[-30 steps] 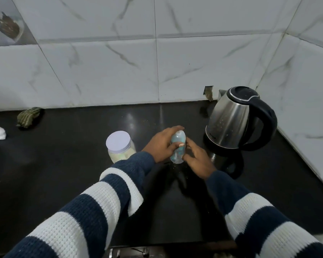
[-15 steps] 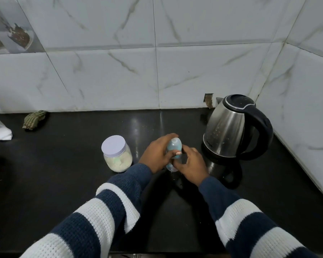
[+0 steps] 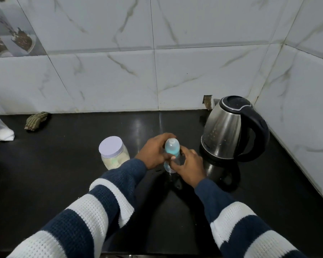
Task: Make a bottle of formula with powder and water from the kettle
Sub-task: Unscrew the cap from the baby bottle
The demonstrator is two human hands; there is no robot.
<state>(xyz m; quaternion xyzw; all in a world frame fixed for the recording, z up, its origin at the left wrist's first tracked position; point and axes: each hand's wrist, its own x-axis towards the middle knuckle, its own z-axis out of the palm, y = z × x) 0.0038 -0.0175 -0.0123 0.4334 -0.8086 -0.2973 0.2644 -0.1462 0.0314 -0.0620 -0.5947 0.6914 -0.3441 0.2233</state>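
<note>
— Knit sleeves, navy and white, lead up from the bottom edge to your two hands, which meet on the small clear plastic baby bottle with the pale blue collar and domed cap [image 3: 172, 151]. That bottle stands upright on the glossy black countertop [image 3: 67, 183], roughly at the centre of your view.

— What should my hands be doing?

— Your left hand [image 3: 155, 152] is wrapped around the upper part, fingers curled over the collar from nine o'clock. Your right hand [image 3: 189, 167] closes on the lower body from four o'clock. Both are clasped on the bottle, neither hand spread wide. My guess is that you are unscrewing the top, since nothing can go in while it is capped. Pin the base with the right, turn only with the left, and keep the bottle vertical.

— Is anything in it yet?

— I cannot tell; the body is mostly hidden by your fingers.

— And the powder?

— At nine o'clock from the bottle, near but not touching, stands the squat clear jar of cream powder with its flat white screw lid [image 3: 113, 152], lid on. Put the bottle top down clean side up, away from the jar.

— The water?

— At two o'clock, close beside your right hand, sits the brushed steel kettle with the black lid and handle [image 3: 229, 129], lid shut, handle turned toward three o'clock. It could well be hot, so mind your knuckles. Farther off, at ten o'clock against the marble-look wall tiles, lies a crumpled green striped cloth [image 3: 35, 121]; leave it.
</note>
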